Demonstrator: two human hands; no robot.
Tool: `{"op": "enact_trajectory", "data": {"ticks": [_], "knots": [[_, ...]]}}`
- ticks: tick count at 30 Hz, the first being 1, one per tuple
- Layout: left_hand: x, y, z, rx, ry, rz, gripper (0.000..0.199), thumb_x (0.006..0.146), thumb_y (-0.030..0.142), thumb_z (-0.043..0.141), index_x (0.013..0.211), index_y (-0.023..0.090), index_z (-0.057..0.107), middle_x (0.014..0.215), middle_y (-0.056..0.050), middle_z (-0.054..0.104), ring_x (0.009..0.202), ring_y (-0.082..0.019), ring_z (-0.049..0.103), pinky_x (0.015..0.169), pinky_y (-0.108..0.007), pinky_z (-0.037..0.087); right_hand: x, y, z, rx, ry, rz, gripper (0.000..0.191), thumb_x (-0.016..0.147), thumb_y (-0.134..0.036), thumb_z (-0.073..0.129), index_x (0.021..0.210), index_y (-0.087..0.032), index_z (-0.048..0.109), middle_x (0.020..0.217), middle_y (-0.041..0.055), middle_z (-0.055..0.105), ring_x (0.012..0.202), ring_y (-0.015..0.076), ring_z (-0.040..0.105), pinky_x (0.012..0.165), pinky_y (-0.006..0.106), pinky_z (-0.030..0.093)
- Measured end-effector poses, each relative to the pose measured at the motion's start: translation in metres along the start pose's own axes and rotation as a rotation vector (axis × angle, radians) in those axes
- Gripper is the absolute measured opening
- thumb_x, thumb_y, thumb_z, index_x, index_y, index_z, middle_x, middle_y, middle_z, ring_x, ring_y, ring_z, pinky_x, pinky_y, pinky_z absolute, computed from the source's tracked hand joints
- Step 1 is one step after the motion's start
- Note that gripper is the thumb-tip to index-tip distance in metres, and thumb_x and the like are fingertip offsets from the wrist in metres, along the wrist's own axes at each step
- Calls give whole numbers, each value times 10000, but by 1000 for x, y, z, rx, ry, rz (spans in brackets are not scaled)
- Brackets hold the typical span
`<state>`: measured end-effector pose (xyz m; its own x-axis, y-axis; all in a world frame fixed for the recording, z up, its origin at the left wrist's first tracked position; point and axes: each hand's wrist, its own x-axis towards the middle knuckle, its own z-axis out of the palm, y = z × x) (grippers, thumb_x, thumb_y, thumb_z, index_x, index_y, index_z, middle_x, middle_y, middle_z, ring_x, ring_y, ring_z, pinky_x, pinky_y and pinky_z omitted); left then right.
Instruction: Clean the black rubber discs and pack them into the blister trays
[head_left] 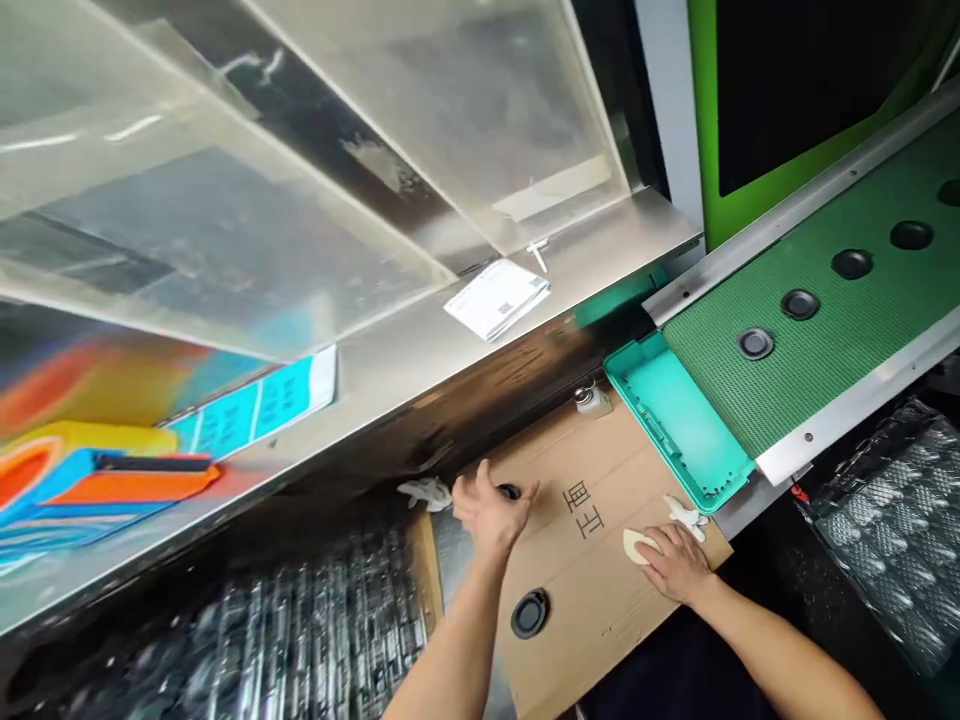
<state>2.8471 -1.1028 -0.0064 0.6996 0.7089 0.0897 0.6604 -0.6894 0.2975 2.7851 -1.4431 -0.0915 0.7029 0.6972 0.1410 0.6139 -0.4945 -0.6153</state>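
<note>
My left hand (491, 508) is over the left side of a cardboard sheet (555, 560), its fingers and thumb spread apart. A small black round part (509, 491) shows between the thumb and forefinger, partly hidden by the hand; I see no grip on it. Nearer to me, a black oval part with a raised rim (530, 613) lies on the cardboard. My right hand (679, 562) rests at the right of the sheet, its fingers closed on a flat cream-coloured pad (640, 546). Beside those fingers lies a crumpled white scrap (687, 517).
A green conveyor belt (825, 340) carries several black parts (800, 304), with a teal tray (634, 400) at its end. Clear plastic trays (892, 520) stand at right, more (300, 620) at lower left. A metal ledge (390, 375) holds papers (497, 298) and orange-and-blue tools (142, 480).
</note>
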Motion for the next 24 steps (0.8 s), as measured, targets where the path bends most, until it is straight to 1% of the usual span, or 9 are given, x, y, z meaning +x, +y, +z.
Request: {"op": "enact_trajectory", "data": {"ticks": [2, 4, 6, 10, 14, 17, 20, 22, 24], "knots": [[19, -45, 2, 61, -167, -104, 1023, 742, 630, 699, 1569, 265, 220, 1630, -208, 43, 1470, -491, 172, 1098, -612, 332, 2, -3, -1, -24, -15, 11, 401, 969, -342, 576, 1366, -298, 556, 1393, 79, 553, 1164, 281, 500, 1009, 469, 423], [37, -70, 5, 67, -370, -82, 1017, 714, 625, 724, 1547, 234, 290, 1608, -216, 166, 1460, -458, 249, 1134, -571, 306, 4, -6, -2, -45, -22, 18, 405, 967, -325, 571, 1372, -299, 560, 1399, 83, 551, 1163, 284, 502, 1007, 473, 423], [52, -81, 8, 33, -517, -21, 894, 714, 555, 736, 1472, 195, 427, 1518, -207, 362, 1422, -409, 353, 1172, -527, 263, 6, -7, -3, -62, -28, 17, 413, 964, -307, 573, 1377, -297, 564, 1403, 87, 551, 1168, 280, 503, 1026, 478, 414], [68, -84, 7, -140, -506, -47, 701, 666, 427, 769, 1283, 138, 603, 1395, -212, 510, 1357, -417, 427, 1175, -530, 254, 7, -8, -2, -100, -39, 11, 421, 962, -295, 572, 1383, -295, 570, 1398, 92, 556, 1181, 273, 509, 1040, 478, 415], [60, -73, -13, -299, -475, -73, 662, 687, 467, 763, 1223, 106, 621, 1278, -196, 600, 1243, -380, 542, 1090, -505, 400, 9, -11, -3, -113, -51, 15, 432, 942, -272, 592, 1373, -298, 579, 1385, 90, 560, 1179, 276, 522, 1044, 493, 426], [19, -57, -39, -632, -571, -107, 656, 828, 547, 634, 1315, 113, 564, 1198, -169, 655, 1071, -298, 652, 926, -453, 541, 18, -29, -18, -86, -31, 101, 500, 905, -299, 651, 1397, -296, 559, 1462, 113, 479, 1253, 330, 493, 1063, 550, 422], [-52, -37, -70, -1338, -840, -241, 641, 885, 557, 581, 1381, 156, 524, 1320, -184, 609, 1066, -299, 663, 838, -424, 579, 38, -68, -54, 73, 72, 190, 641, 898, -358, 672, 1491, -272, 444, 1544, 143, 367, 1383, 364, 401, 1118, 564, 399], [-102, -24, -87, -1633, -1008, -345, 622, 905, 563, 562, 1381, 164, 528, 1345, -192, 596, 1060, -313, 671, 781, -398, 586, 57, -100, -85, 282, 95, 141, 744, 898, -377, 682, 1546, -267, 332, 1565, 136, 341, 1420, 312, 386, 1151, 502, 402], [-141, -14, -99, -1822, -1118, -417, 620, 923, 558, 543, 1386, 145, 524, 1327, -205, 607, 1051, -322, 680, 734, -369, 586, 77, -131, -114, 430, 48, 7, 898, 840, -418, 758, 1574, -269, 263, 1587, 127, 318, 1449, 295, 354, 1186, 484, 368]]}}
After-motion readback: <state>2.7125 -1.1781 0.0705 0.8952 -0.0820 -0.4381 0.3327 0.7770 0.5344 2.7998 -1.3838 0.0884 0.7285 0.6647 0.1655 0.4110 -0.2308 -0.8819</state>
